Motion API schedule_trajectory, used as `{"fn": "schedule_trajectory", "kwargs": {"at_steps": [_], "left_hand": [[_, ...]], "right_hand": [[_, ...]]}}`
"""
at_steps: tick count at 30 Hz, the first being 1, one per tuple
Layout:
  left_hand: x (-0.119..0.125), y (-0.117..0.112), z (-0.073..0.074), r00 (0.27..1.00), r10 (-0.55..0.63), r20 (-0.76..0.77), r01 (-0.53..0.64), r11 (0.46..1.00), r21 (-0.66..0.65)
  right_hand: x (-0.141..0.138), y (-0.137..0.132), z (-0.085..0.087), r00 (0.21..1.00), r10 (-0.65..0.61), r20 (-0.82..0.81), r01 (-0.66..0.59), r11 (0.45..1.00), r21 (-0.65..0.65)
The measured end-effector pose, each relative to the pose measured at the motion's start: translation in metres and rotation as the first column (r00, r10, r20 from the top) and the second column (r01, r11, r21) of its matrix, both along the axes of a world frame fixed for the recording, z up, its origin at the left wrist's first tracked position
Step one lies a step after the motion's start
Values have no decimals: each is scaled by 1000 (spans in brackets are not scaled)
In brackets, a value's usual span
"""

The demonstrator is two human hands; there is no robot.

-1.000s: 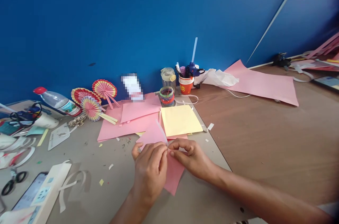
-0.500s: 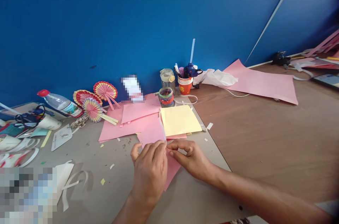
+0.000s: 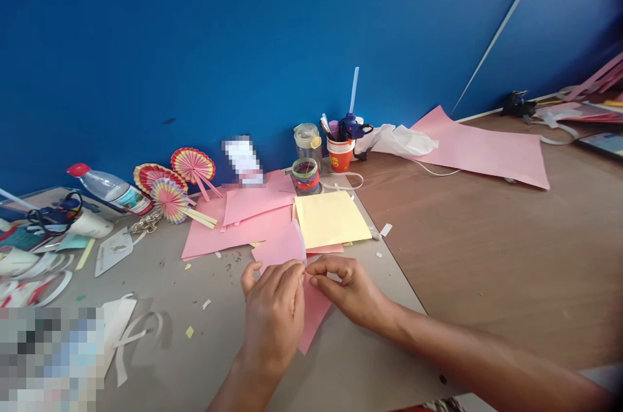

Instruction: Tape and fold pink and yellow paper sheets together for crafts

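Note:
A piece of pink paper (image 3: 315,311) with a pale strip (image 3: 300,240) along its edge is held between my two hands over the grey table. My left hand (image 3: 275,302) grips it from the left, fingers bent over it, hiding part of the sheet. At its right edge, my right hand (image 3: 346,285) pinches with thumb and forefinger, close against the left fingertips. What lies exactly between those fingertips is too small to make out. Just beyond my hands is a yellow paper sheet (image 3: 331,220), and further left are larger pink sheets (image 3: 209,237).
Folded paper fans (image 3: 193,165) lean near a plastic bottle (image 3: 109,188) at the back left. A jar wound with coloured thread (image 3: 306,177) stands beside a red paper cup of tools (image 3: 341,156). Another pink sheet (image 3: 487,149) lies at right. Paper scraps (image 3: 189,332) dot the table.
My hands stay almost in place on the pink paper. Its lower part and my left fingers have shifted very slightly left.

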State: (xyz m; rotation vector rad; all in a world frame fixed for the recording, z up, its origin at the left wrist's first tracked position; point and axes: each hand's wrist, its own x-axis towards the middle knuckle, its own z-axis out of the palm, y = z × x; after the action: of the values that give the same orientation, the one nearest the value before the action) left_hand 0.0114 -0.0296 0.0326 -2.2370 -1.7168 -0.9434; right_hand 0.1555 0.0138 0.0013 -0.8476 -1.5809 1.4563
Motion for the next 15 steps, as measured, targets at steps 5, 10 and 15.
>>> {"fn": "schedule_trajectory", "kwargs": {"at_steps": [5, 10, 15], "left_hand": [[0, 1, 0, 1000, -3, 17, 3, 1000, -17], [0, 3, -1, 999, -1, 33, 3, 998, -60], [-4, 4, -5, 999, -7, 37, 10, 996, -86]], "right_hand": [[0, 0, -3, 1000, -8, 9, 8, 1000, 20], [0, 1, -3, 1000, -7, 25, 6, 1000, 15], [1, 1, -1, 1000, -3, 23, 3, 1000, -19]]}}
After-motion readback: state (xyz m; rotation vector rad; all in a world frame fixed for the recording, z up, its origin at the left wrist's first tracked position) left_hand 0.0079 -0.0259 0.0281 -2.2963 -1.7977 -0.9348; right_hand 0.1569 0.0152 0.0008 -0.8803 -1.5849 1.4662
